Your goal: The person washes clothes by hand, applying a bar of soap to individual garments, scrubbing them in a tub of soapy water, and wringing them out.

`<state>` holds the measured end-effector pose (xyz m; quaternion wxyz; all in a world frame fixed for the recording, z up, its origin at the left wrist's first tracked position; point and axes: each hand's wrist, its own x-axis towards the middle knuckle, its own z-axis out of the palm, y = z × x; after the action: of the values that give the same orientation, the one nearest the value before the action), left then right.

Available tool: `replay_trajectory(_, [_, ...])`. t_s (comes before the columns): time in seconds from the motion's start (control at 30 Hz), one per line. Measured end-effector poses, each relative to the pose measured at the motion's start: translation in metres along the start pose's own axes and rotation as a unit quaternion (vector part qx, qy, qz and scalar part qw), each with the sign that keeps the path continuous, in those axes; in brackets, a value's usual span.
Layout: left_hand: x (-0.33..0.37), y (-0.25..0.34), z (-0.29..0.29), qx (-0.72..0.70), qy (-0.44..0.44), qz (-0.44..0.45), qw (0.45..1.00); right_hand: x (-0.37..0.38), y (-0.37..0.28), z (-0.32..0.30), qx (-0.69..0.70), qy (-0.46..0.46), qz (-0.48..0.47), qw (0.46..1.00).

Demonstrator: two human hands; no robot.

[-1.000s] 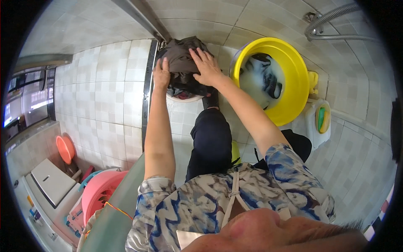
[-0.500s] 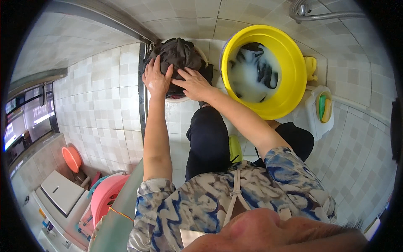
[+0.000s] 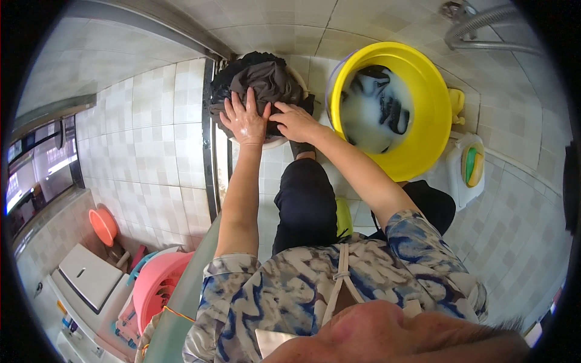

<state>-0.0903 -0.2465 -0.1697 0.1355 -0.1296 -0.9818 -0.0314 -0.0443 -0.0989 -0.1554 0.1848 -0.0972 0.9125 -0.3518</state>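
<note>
A heap of dark brown and black wet-looking clothes (image 3: 266,78) fills a pale basin (image 3: 275,143) on the floor, whose rim shows only in part. My left hand (image 3: 245,124) lies on the near side of the heap with its fingers spread, pressing flat on the cloth; its back is wet. Beside it, my right hand (image 3: 295,124) touches the near right side of the clothes, fingers stretched forward and its fingertips partly hidden against the fabric. To the right stands a big yellow tub (image 3: 433,130) with dark garments (image 3: 393,112) soaking in cloudy water.
Right of the tub are a yellow container (image 3: 456,106) and a white holder (image 3: 465,181) with a green and yellow item. A shower hose (image 3: 484,27) hangs at the upper right. A dark door track (image 3: 212,139) runs left of the heap; pink basins (image 3: 151,284) lie beyond the glass.
Both hands have shifted slightly right across the clothes, the left one spreading flatter. The brown cloth on top has been rearranged. The whole view has shifted a little.
</note>
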Motion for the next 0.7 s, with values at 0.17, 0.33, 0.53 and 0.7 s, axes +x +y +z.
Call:
replay_trajectory(0.17, [-0.010, -0.008, -0.019, -0.060, -0.045, -0.017, 0.997, -0.047, -0.025, -0.017, 0.084, 0.081, -0.022, 0.993])
replay_trajectory(0.33, [0.002, -0.010, -0.052, -0.075, -0.073, -0.007, 0.994, -0.082, -0.033, -0.042, 0.113, 0.108, 0.010, 0.988])
replay_trajectory(0.53, [-0.009, -0.019, -0.072, -0.121, -0.099, 0.004, 0.988, -0.072, -0.022, -0.033, 0.083, 0.140, 0.067, 0.984])
replay_trajectory(0.7, [0.002, -0.052, -0.076, -0.259, -0.041, 0.092, 0.961, -0.025, -0.047, -0.046, 0.069, 0.117, 0.044, 0.990])
